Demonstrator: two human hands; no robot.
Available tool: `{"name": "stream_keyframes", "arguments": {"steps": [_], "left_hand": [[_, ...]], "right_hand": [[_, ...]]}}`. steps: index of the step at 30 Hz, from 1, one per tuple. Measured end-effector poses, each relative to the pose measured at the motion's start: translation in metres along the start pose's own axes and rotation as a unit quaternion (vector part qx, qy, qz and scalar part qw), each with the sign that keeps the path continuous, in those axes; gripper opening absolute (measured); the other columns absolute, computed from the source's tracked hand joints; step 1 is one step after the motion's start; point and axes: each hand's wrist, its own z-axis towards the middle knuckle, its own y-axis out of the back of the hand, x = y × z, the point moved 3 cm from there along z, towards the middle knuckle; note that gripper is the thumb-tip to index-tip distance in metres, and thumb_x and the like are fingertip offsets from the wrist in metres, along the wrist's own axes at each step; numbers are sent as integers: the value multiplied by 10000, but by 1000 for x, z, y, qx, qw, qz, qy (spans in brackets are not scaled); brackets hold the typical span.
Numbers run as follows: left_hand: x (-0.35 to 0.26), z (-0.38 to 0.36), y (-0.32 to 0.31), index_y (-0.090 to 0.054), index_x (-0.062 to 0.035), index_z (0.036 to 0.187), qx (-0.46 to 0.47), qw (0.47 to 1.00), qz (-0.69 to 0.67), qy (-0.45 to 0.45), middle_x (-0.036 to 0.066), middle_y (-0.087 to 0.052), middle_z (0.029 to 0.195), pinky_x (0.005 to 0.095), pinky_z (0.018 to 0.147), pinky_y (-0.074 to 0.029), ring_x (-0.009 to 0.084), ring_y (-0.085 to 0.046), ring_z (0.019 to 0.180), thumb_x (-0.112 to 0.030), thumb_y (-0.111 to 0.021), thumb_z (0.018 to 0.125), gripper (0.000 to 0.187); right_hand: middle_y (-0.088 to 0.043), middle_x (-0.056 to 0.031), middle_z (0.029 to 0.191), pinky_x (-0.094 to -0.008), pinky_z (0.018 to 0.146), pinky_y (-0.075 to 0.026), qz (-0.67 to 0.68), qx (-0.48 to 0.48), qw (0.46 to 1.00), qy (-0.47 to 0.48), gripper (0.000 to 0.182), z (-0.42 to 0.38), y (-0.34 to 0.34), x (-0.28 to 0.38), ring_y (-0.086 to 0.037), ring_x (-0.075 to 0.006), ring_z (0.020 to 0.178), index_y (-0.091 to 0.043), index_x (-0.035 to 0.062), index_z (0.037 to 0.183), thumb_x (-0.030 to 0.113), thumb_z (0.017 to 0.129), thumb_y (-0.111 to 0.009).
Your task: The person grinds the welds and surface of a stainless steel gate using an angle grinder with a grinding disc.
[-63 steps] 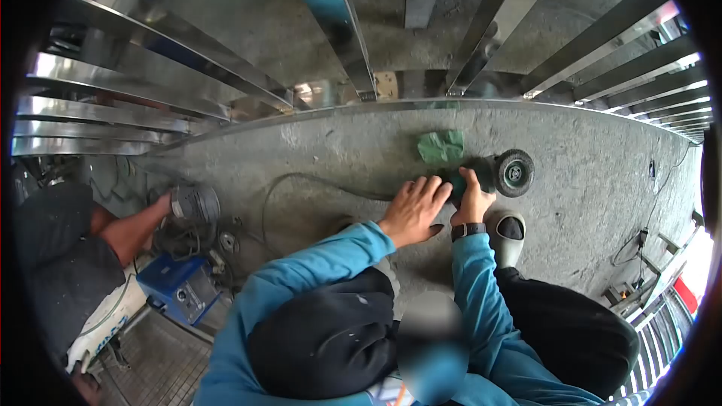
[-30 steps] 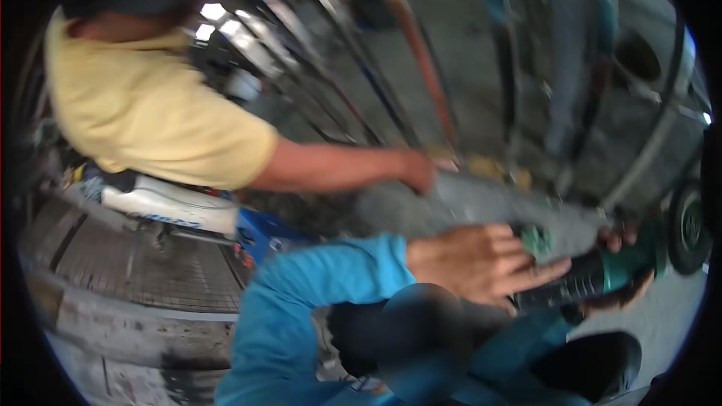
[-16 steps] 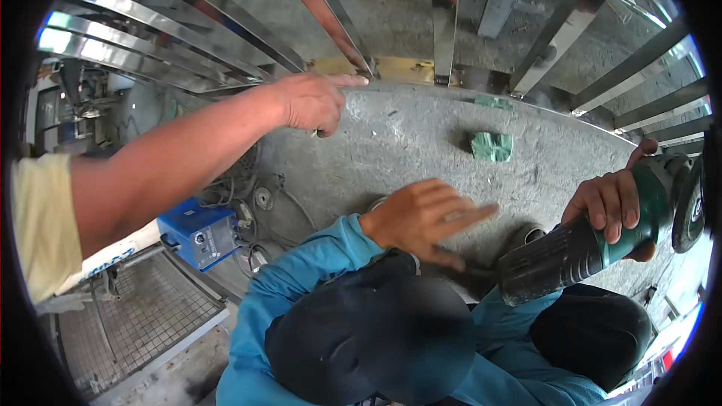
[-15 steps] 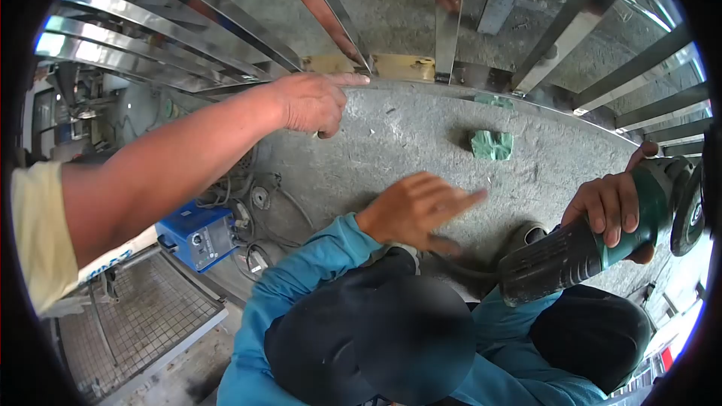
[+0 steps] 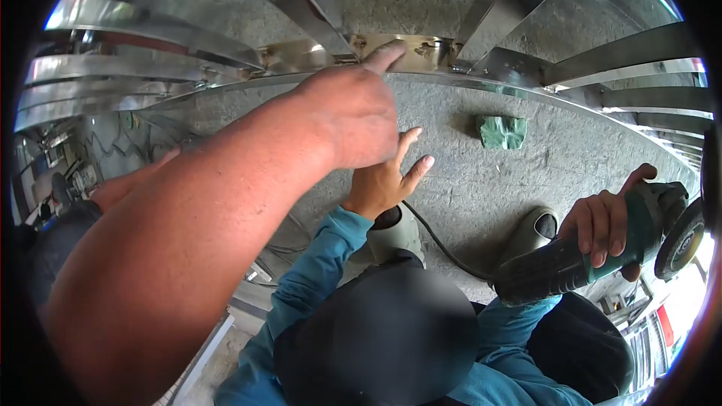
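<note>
My right hand [image 5: 599, 227] grips an angle grinder [image 5: 538, 271] at the right, its disc toward the right edge. A dark cord runs from the grinder's rear end. Near the middle, my left hand [image 5: 380, 186] is raised with fingers apart, holding nothing; the co-worker's hand [image 5: 361, 113] overlaps it in view and hides part of it. The co-worker's index finger points at the lower bar [image 5: 429, 56] of a shiny metal frame. Whether that fingertip touches the bar I cannot tell.
A crumpled green piece [image 5: 502, 132] lies on the concrete floor [image 5: 459, 188]. Shiny metal uprights [image 5: 504, 11] cross the top. My shoes [image 5: 535, 229] and a dark cap [image 5: 376, 338] are below. Another person's arm [image 5: 131, 180] shows at the left.
The co-worker's arm has come further right and looks larger, now covering the blue machine's place. My left hand has moved left and up. The grinder has shifted slightly; the view has turned a little.
</note>
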Motion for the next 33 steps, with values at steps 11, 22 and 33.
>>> {"name": "stream_keyframes", "arguments": {"steps": [11, 22, 33], "left_hand": [[0, 20, -7, -632, -41, 1237, -5, 997, -17, -81, 131, -712, 1082, 404, 823, -553, 286, -697, 953, -386, -733, 888, 501], [-147, 7, -32, -317, 54, 1514, 174, 842, -128, -494, 57, -585, 792, 334, 686, -502, 203, -600, 697, -535, -658, 771, 1008], [-159, 7, -53, -334, -6, 1480, 300, 839, -178, -417, 188, -639, 871, 455, 707, -534, 368, -658, 775, -126, -766, 778, 833]], "right_hand": [[-699, -119, 797, -360, 543, -586, 21, -38, 999, 10, 1205, -22, 5, -8, -699, -256, 574, -76, 107, 1543, 222, 676, -905], [-520, -143, 1168, -431, 875, -514, -188, -274, 941, 59, 865, -74, 7, 18, -582, -270, 1018, -141, 91, 1568, 298, 909, -660], [-631, -145, 986, -389, 747, -583, -246, -458, 853, 49, 418, -105, 14, 35, -648, -247, 841, -533, -55, 1138, 268, 898, -650]]}}
